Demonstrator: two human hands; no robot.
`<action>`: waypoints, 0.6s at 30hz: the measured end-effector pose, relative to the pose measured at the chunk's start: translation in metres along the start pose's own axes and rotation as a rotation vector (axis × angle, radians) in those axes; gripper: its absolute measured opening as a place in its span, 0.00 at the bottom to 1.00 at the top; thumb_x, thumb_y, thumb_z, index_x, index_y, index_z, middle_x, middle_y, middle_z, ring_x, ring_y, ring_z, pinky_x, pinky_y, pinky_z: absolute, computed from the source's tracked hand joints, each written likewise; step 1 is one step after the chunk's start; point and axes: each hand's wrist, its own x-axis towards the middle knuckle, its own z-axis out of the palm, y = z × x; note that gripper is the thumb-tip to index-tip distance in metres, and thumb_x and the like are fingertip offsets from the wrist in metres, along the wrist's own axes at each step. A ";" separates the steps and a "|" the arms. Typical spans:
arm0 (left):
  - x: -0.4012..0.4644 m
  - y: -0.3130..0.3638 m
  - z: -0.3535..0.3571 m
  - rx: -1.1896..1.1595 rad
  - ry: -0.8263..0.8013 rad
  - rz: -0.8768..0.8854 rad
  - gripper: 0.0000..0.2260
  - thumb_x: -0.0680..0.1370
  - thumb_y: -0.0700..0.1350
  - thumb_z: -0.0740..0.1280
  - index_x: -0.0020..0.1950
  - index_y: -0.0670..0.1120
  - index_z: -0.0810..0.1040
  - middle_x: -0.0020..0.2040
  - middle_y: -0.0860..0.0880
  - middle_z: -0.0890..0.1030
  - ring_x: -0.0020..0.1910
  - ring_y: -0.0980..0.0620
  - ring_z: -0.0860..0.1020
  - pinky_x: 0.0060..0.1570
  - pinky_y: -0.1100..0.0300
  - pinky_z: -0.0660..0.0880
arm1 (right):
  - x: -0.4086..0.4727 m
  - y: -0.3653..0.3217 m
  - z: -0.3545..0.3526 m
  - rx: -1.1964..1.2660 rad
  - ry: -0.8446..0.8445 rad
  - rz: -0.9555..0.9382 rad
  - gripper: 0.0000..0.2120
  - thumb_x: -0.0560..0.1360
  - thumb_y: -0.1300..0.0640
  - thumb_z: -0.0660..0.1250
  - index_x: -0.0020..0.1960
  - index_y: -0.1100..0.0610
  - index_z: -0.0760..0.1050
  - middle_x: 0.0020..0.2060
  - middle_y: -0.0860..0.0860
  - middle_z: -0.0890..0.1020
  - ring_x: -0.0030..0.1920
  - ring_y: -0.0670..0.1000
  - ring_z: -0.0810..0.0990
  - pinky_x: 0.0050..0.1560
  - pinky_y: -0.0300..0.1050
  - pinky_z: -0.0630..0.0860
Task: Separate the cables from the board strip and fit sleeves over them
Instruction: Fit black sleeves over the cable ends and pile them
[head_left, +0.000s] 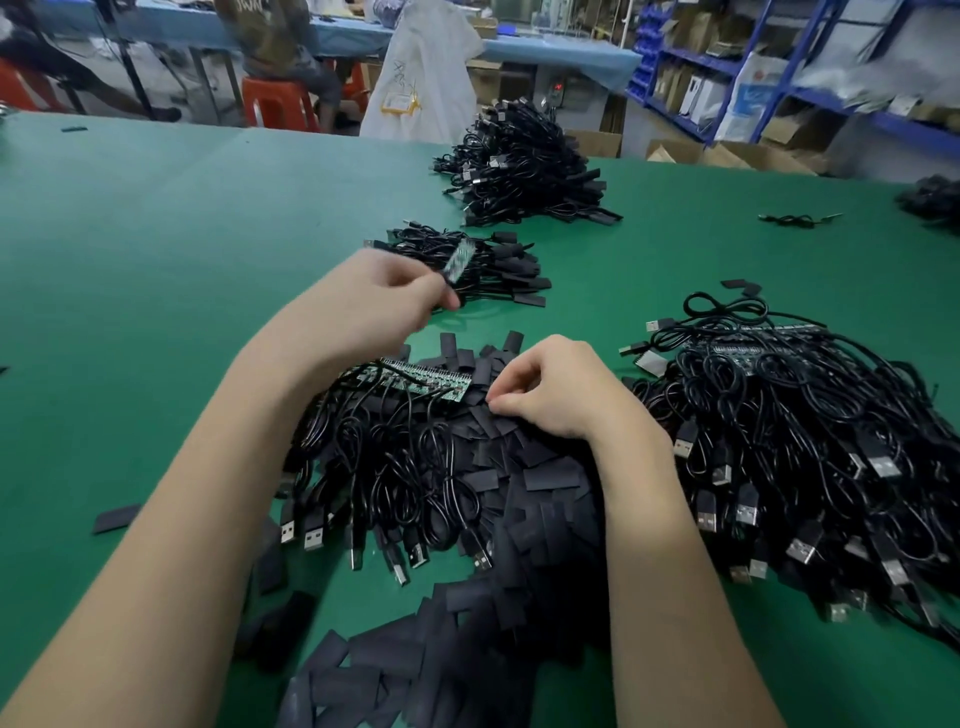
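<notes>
We see a wide green table (156, 218) filling most of the view, with blue shelving (779, 67) of boxes behind it at the right, a blue-topped bench (545, 49) at the back, a white plastic bag (426, 78) hanging near it and a red stool (278, 104) where another person sits.

No trays or bins hold the work; everything lies in loose heaps on the mat. At our right is the largest heap of black USB cables (805, 441), some with board strips among them. Before us lies a spread of flat black sleeves (519, 519), running down to the near edge. Beside them, under our left forearm, a bundle of cables (395, 467) hangs from a green board strip (426, 379) lined with small components. Farther off sit a tall finished pile (519, 161) and a smaller pile (488, 265) of sleeved cables.

Our left hand (374, 301) is raised over the smaller pile, its fingers curled and pinching a single cable's small board end (460, 260), which is blurred. Our right hand (556, 389) rests on the sleeves just right of the strip, thumb and forefinger pinching at one sleeve (501, 415).
</notes>
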 end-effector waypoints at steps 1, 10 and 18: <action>0.000 -0.003 0.003 0.149 -0.024 -0.007 0.13 0.83 0.52 0.61 0.50 0.52 0.84 0.36 0.52 0.79 0.29 0.60 0.75 0.33 0.62 0.73 | 0.000 0.001 0.000 0.001 0.010 0.002 0.06 0.72 0.51 0.77 0.38 0.43 0.84 0.35 0.40 0.83 0.42 0.44 0.82 0.54 0.47 0.81; 0.007 -0.029 0.034 0.422 -0.069 0.049 0.09 0.82 0.56 0.62 0.58 0.63 0.81 0.46 0.55 0.83 0.47 0.48 0.80 0.52 0.51 0.79 | -0.002 0.005 0.004 0.001 0.099 0.037 0.01 0.73 0.48 0.76 0.43 0.43 0.85 0.40 0.41 0.85 0.47 0.47 0.82 0.55 0.48 0.80; 0.011 -0.033 0.051 0.260 0.050 0.163 0.03 0.80 0.51 0.65 0.49 0.60 0.78 0.43 0.58 0.81 0.37 0.62 0.75 0.48 0.55 0.77 | 0.000 0.010 0.002 0.098 0.183 0.042 0.07 0.74 0.50 0.75 0.38 0.42 0.83 0.37 0.41 0.85 0.44 0.42 0.82 0.46 0.38 0.76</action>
